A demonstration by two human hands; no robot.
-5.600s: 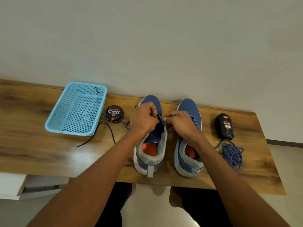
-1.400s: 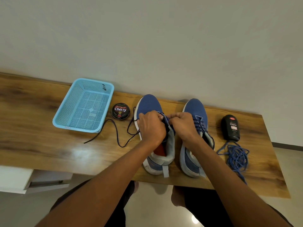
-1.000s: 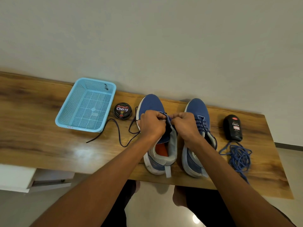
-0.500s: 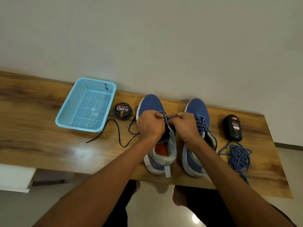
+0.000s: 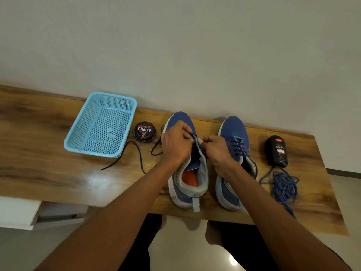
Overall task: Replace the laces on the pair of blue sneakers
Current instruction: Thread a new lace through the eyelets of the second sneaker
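Observation:
Two blue sneakers stand side by side on the wooden table [image 5: 48, 173], toes toward the wall. Over the left sneaker [image 5: 188, 180], my left hand [image 5: 175, 143] and my right hand [image 5: 216, 151] meet above the tongue, each pinching part of a dark lace [image 5: 136, 153]. The lace's loose end trails left across the table. The right sneaker [image 5: 234, 133] has a dark lace threaded through its eyelets. A tangled pile of blue laces [image 5: 283, 184] lies to the right of the shoes.
An empty light-blue mesh basket [image 5: 101, 151] sits at the left, with a round black Cherry polish tin [image 5: 144, 131] beside it. A black Cherry polish bottle [image 5: 277, 151] lies at the far right. The wall runs close behind the table.
Both hands stay over the left sneaker's eyelets, with the fingertips drawn closer together on the lace. The loose lace on the table has shifted slightly.

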